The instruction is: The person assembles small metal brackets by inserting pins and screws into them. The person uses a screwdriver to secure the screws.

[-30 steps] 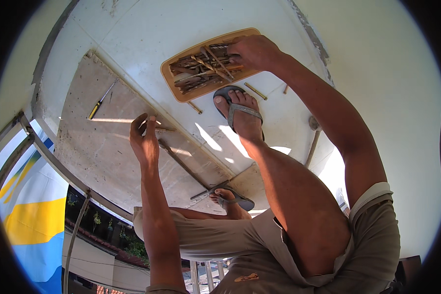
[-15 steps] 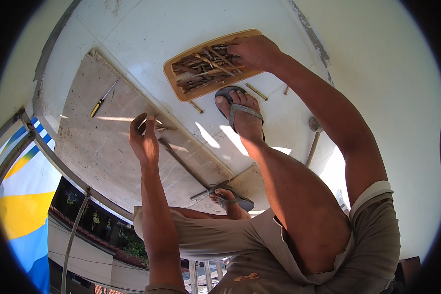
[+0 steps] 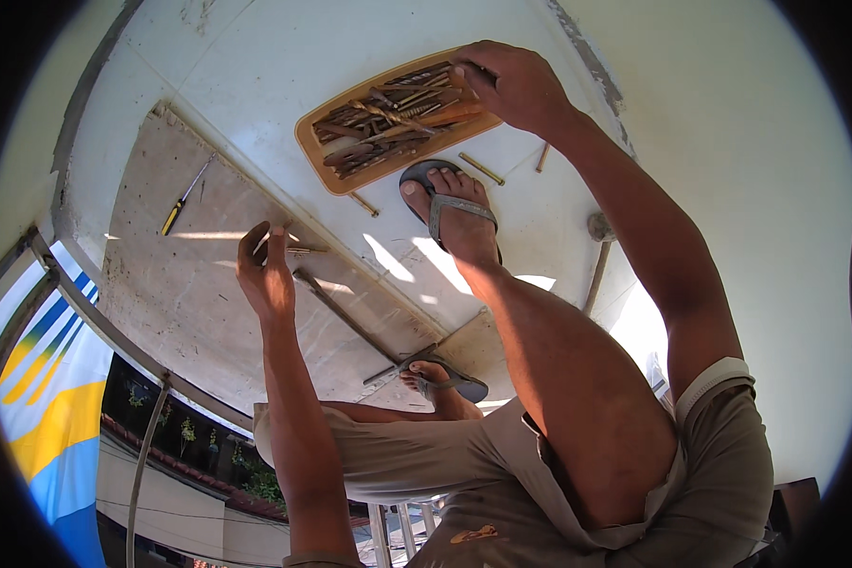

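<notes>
A tan plastic tray (image 3: 310,142) full of rusty drill bits (image 3: 388,118) lies on the pale floor ahead. My right hand (image 3: 521,87) is over its right end, fingers bent and closed at the tips; whatever they pinch is too small and dark to name. Lower left, my left hand (image 3: 267,276) is raised above a brown board, its thumb and fingers apart with nothing visible between them. Thin metal rods (image 3: 305,251) lie on the board just beyond it. Farther off rests a screwdriver (image 3: 172,216) with a yellow and black handle.
Brass-coloured bolts (image 3: 483,168) lie around the tray. My sandalled foot (image 3: 459,210) is close to its near edge. A hammer-like tool with a long bar (image 3: 346,317) crosses the board (image 3: 180,284). A metal railing (image 3: 114,327) and coloured cloth (image 3: 57,407) border the left.
My right hand has lifted slightly from the pieces at the tray's right end, and the bits there lie differently. My left hand keeps nearly the same pose. The whole view has shifted a little.
</notes>
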The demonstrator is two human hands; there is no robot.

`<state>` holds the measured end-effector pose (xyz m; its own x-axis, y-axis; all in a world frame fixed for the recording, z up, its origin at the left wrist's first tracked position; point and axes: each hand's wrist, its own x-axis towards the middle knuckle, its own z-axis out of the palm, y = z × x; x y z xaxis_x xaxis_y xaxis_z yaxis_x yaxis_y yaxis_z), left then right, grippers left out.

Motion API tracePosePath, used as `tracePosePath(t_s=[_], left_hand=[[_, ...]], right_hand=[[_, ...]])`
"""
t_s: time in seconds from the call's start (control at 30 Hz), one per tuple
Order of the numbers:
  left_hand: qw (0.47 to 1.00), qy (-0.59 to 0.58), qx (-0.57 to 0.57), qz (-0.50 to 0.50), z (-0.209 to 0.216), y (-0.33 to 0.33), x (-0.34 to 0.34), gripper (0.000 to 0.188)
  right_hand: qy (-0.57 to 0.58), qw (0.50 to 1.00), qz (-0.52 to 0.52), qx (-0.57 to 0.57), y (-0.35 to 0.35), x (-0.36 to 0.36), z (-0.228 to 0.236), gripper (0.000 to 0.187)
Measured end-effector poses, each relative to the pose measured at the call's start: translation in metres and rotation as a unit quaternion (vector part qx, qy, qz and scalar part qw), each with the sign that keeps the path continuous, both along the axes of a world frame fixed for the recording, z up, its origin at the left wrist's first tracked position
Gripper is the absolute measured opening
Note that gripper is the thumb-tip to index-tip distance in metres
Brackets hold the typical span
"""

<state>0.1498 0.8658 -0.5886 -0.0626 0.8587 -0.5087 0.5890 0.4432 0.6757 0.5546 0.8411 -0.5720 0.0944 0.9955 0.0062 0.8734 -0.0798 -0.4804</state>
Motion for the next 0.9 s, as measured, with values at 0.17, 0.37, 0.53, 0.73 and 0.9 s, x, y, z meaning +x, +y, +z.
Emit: tracePosePath(t_s=[0.17,0.37,0.53,0.73,0.9], left_hand=[[1.0,-0.022,0.005,0.01,0.003,0.0,0.004,0.045],[0.999,-0.044,-0.001,-0.001,-0.004,-0.001,0.009,0.043],[0.998,-0.046,0.021,-0.027,-0.013,0.0,0.007,0.042],[0.999,-0.034,0.022,-0.035,-0.016,-0.002,0.005,0.043],[0.999,-0.028,0.025,-0.037,-0.015,-0.003,0.005,0.043]], right_hand=[[0.079,0.972,-0.213,-0.054,-0.055,0.042,0.004,0.021],[0.027,0.934,-0.296,-0.201,-0.113,0.082,-0.029,0.026],[0.002,0.926,-0.292,-0.24,-0.118,0.056,-0.043,0.03],[-0.013,0.945,-0.251,-0.211,-0.086,0.04,-0.046,0.031],[0.004,0.952,-0.212,-0.222,-0.062,0.04,-0.051,0.029]])
